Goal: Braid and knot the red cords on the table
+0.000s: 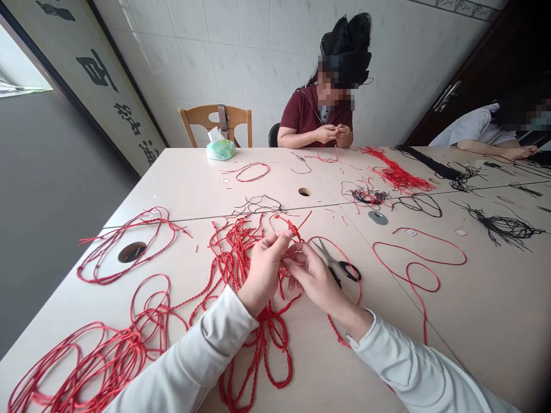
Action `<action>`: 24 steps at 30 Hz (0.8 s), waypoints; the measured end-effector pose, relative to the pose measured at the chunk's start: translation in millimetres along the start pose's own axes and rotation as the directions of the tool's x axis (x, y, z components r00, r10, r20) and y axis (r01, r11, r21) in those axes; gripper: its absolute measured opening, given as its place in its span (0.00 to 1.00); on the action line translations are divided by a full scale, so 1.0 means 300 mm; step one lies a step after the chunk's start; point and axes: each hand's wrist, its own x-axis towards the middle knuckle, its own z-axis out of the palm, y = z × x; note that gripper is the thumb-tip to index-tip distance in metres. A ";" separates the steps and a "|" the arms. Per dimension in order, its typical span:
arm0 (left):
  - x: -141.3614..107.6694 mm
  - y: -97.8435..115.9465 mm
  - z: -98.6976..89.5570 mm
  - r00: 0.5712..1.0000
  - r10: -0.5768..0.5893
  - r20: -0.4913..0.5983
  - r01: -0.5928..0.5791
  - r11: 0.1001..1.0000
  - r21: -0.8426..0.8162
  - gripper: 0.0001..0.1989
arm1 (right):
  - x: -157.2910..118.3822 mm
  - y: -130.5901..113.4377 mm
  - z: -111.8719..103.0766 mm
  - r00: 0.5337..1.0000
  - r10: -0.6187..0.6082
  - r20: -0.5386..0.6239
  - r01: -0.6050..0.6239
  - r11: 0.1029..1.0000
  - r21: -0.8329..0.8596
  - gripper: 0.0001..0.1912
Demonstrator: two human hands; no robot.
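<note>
My left hand [267, 265] is closed, thumb and fingers pinching a knotted red cord [293, 227] whose end sticks up above the fingertips. Right beside it, my right hand [310, 272] has its fingers bent around the lower part of the same cord. The fingertips of both hands almost touch, and the cord between them is partly hidden. Under and left of the hands lies a heap of twisted red cords [235, 252], with loops [279, 338] hanging toward the near edge. Black-handled scissors [344, 269] lie open just right of my right hand.
Loose red cord coils [107, 350] spread at the near left, another coil [129, 272] around a table hole. Black cords [503, 223] and a red bundle [396, 172] lie at the right. Across the table [181, 166] are a tissue pack [221, 149] and a person [316, 115]; another sits far right.
</note>
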 end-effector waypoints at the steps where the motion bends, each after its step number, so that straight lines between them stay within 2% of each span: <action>1: 0.000 0.002 0.002 1.000 -0.004 -0.003 0.004 1.000 0.001 0.13 | -0.001 -0.002 0.001 1.000 0.009 0.002 -0.009 1.000 -0.001 0.14; 6: -0.005 0.007 0.007 0.997 0.014 -0.071 -0.014 1.000 -0.001 0.15 | -0.008 -0.012 0.002 0.999 0.041 0.004 -0.041 0.999 -0.022 0.14; 9: -0.008 0.012 0.008 0.998 -0.014 -0.066 0.014 1.000 -0.011 0.15 | -0.017 -0.010 0.008 0.995 0.095 0.031 -0.095 0.995 0.001 0.14; 12: -0.005 0.021 0.004 0.993 0.003 -0.117 0.002 0.999 0.042 0.16 | -0.025 -0.009 0.019 0.967 0.201 0.160 -0.215 0.974 0.077 0.16; 14: 0.001 0.029 0.000 0.986 0.026 -0.166 -0.013 0.996 0.084 0.16 | -0.024 -0.015 0.017 0.920 0.276 0.278 -0.319 0.940 0.124 0.17; 16: 0.008 0.039 -0.005 0.986 0.019 -0.168 -0.004 0.996 0.086 0.16 | -0.016 -0.031 -0.004 0.886 0.312 0.344 -0.371 0.921 0.121 0.18; 18: 0.016 0.049 -0.011 0.990 0.024 -0.142 -0.015 0.998 0.066 0.15 | -0.003 -0.057 -0.045 0.892 0.281 0.353 -0.305 0.952 0.013 0.17; 20: 0.023 0.057 -0.017 0.993 0.035 -0.109 -0.027 0.997 0.076 0.16 | 0.010 -0.092 -0.099 0.925 0.185 0.331 -0.128 0.974 -0.186 0.16; 22: 0.027 0.062 -0.023 0.996 0.034 -0.087 -0.022 0.991 0.134 0.16 | 0.019 -0.130 -0.151 0.966 0.068 0.250 0.029 0.930 -0.365 0.14; 24: 0.027 0.064 -0.024 0.998 0.014 -0.054 -0.002 0.978 0.211 0.17 | 0.023 -0.159 -0.186 0.985 -0.047 0.167 0.120 0.882 -0.456 0.12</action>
